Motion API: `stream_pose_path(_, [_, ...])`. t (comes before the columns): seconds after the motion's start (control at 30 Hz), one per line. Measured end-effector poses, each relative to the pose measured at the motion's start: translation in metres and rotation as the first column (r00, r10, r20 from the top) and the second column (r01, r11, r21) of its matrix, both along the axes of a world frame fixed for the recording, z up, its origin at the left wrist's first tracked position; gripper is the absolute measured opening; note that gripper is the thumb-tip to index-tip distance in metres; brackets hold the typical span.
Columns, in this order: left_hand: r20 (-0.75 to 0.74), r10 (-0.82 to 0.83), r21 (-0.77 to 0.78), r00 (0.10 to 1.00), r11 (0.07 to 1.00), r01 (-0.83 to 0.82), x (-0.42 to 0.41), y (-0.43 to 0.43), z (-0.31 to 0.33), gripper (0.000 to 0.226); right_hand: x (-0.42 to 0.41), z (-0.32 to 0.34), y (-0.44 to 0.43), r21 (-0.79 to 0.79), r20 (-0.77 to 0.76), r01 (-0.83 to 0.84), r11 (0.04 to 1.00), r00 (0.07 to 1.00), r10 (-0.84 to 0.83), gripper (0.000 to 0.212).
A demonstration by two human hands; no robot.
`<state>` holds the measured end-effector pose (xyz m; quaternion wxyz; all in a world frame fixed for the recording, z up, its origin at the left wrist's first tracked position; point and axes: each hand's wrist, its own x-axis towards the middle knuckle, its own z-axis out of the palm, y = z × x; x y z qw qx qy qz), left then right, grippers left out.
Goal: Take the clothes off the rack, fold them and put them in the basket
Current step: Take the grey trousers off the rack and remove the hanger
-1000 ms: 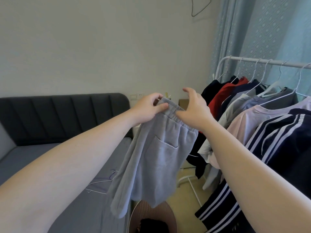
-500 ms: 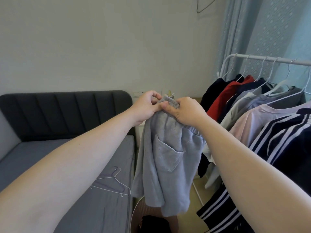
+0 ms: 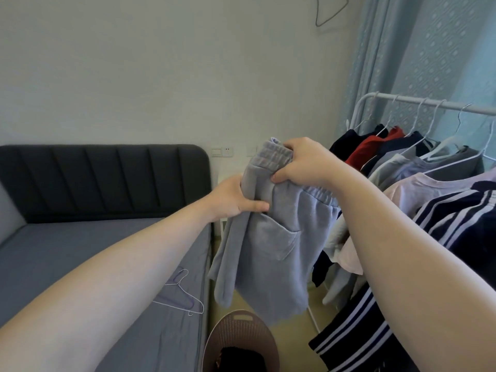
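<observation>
Thin wire hangers [image 3: 182, 299] lie on the grey sofa seat [image 3: 80, 251]. The left hand [image 3: 230, 201] has its grip clamped on the edge of the soft grey pocketed shorts [image 3: 273, 253], which hang in the air above the brown woven basket [image 3: 241, 332]. Something dark, perhaps clothing, sits inside the basket. The right hand [image 3: 303, 163] has its grip clamped on the bunched waistband. Shirts hang on the white metal rack [image 3: 418, 101].

The sofa [image 3: 80, 251] lies left, hangers [image 3: 182, 299] on its seat. The basket [image 3: 241, 335] stands between it and the rack [image 3: 429, 102] at right.
</observation>
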<state>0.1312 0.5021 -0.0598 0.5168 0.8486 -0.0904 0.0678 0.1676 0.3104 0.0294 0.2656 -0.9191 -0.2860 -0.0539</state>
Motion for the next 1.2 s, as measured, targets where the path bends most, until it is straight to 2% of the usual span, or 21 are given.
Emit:
stream_pose_path(0.07, [-0.075,0.011,0.011,0.997,1.000,-0.010,-0.002,0.003,-0.015,0.055,0.000,0.010,-0.001,0.021,0.005,0.009,1.000,1.000,-0.009,0.037])
stream_pose_path(0.13, [-0.101,0.044,0.034,0.994,0.999,-0.040,-0.001,0.006,-0.025,0.060,-0.001,0.018,-0.004,0.057,0.006,0.007,0.998,1.000,-0.007,0.033])
stream_pose_path(0.23, [-0.121,0.116,0.205,0.986,0.975,-0.090,0.002,0.010,-0.034,0.040,-0.004,0.028,-0.012,0.161,-0.004,0.019,0.987,1.000,-0.018,0.020])
stream_pose_path(0.3, [-0.120,0.138,0.287,0.983,0.953,-0.098,0.001,0.009,-0.042,0.037,-0.006,0.033,-0.019,0.270,0.002,0.065,0.961,0.998,-0.068,0.015])
stream_pose_path(0.4, [-0.179,0.149,0.333,0.972,0.939,-0.083,0.002,0.013,-0.062,0.033,-0.006,0.038,-0.030,0.440,-0.040,0.133,0.888,0.991,-0.128,0.021])
stream_pose_path(0.47, [-0.252,0.111,0.311,0.961,0.950,-0.028,0.000,0.016,-0.074,0.019,-0.007,0.041,-0.037,0.516,-0.070,0.135,0.846,0.991,-0.116,0.028])
stream_pose_path(0.53, [-0.280,0.091,0.320,0.956,0.948,0.003,0.000,0.015,-0.081,0.025,-0.009,0.043,-0.044,0.555,-0.087,0.130,0.821,0.991,-0.098,0.033])
stream_pose_path(0.67, [-0.287,0.033,0.250,0.957,0.967,0.041,-0.002,0.016,-0.087,0.032,-0.012,0.044,-0.060,0.619,-0.115,0.166,0.767,0.986,-0.121,0.012])
stream_pose_path(0.8, [-0.239,0.118,0.121,0.964,0.989,-0.091,0.000,0.032,-0.093,0.027,-0.009,0.041,-0.077,0.658,-0.122,0.213,0.722,0.977,-0.176,0.016])
stream_pose_path(0.93, [-0.199,0.218,0.004,0.955,0.975,-0.222,-0.002,0.040,-0.093,0.028,-0.001,0.040,-0.093,0.659,-0.123,0.291,0.693,0.951,-0.283,0.032])
stream_pose_path(1.2, [-0.222,0.233,0.019,0.947,0.972,-0.235,0.000,0.040,-0.080,0.033,0.009,0.021,-0.106,0.571,-0.075,0.414,0.709,0.886,-0.457,0.024])
